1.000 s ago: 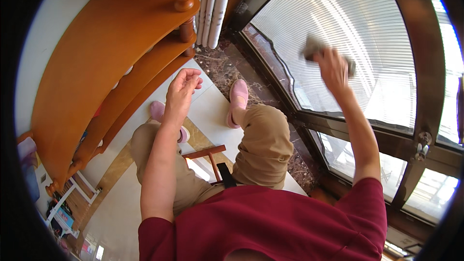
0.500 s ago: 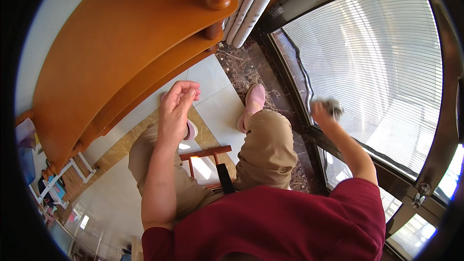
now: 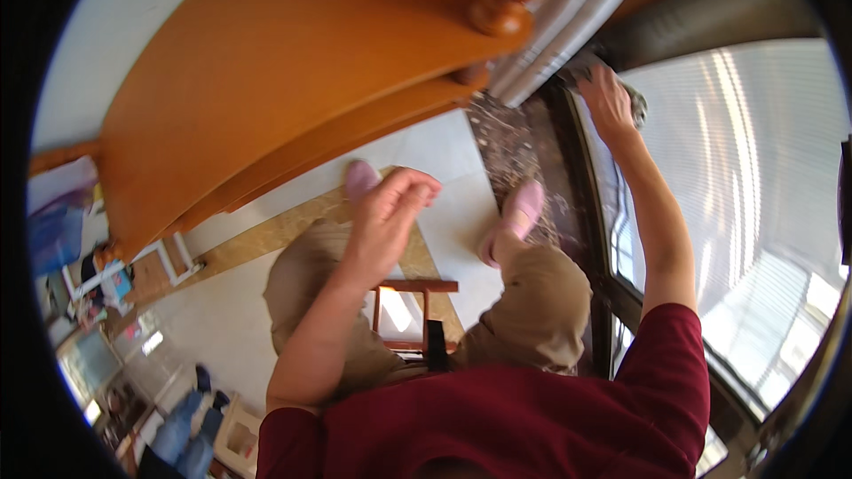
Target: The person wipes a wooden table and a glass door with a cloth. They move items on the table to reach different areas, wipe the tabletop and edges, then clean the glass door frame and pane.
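At the upper right, my right hand (image 3: 609,102) reaches out to the far corner of a dark-framed door with a ribbed glass panel (image 3: 710,186). It presses a crumpled grey cloth (image 3: 638,107) against the glass next to the frame; part of the cloth is hidden under my palm. In front of my body, my left hand (image 3: 390,217) hovers over the floor near my left knee. Its fingers are curled in toward the thumb, and nothing shows in them.
An orange-brown wooden bed end (image 3: 293,62) fills the upper left, with a rounded post (image 3: 504,0). Grey curtains (image 3: 568,27) hang beside the door. Between my legs is a reddish-brown wooden stool (image 3: 417,286). Clutter and a white frame (image 3: 169,262) lie at the left.
My right hand has moved with the cloth along the glass toward the far corner beside the curtains. The view has shifted; my left hand keeps its curled shape.
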`<state>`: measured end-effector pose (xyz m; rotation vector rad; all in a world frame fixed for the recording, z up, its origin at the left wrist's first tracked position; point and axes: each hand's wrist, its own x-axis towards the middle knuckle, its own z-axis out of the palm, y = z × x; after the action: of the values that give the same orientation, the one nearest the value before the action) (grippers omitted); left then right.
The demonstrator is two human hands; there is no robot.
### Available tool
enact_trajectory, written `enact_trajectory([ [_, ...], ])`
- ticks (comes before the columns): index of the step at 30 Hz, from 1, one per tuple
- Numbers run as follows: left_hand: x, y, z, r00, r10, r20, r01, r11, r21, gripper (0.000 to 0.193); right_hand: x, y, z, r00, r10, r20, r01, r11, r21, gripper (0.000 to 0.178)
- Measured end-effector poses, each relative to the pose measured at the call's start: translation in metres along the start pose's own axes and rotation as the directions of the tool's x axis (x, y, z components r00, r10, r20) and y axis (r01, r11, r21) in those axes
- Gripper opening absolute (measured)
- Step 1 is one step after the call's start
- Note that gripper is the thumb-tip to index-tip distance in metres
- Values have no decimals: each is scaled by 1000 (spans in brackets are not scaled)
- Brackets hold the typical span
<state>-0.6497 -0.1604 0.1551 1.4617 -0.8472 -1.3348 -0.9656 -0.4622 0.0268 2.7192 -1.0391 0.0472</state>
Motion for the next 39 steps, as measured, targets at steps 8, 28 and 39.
enact_trajectory([
  [8,-20,-20,-38,990,50,-133,-41,997,66,21,-343,17,107,724,-277,632,479,861,-171,38],
  [28,-87,19,-260,477,765,-432,170,402,900,40,318,-397,-318,892,-294,-343,446,694,566,51],
  [39,-134,34,-274,705,530,-471,111,573,812,56,317,-494,-315,695,-717,-41,663,619,421,71],
])
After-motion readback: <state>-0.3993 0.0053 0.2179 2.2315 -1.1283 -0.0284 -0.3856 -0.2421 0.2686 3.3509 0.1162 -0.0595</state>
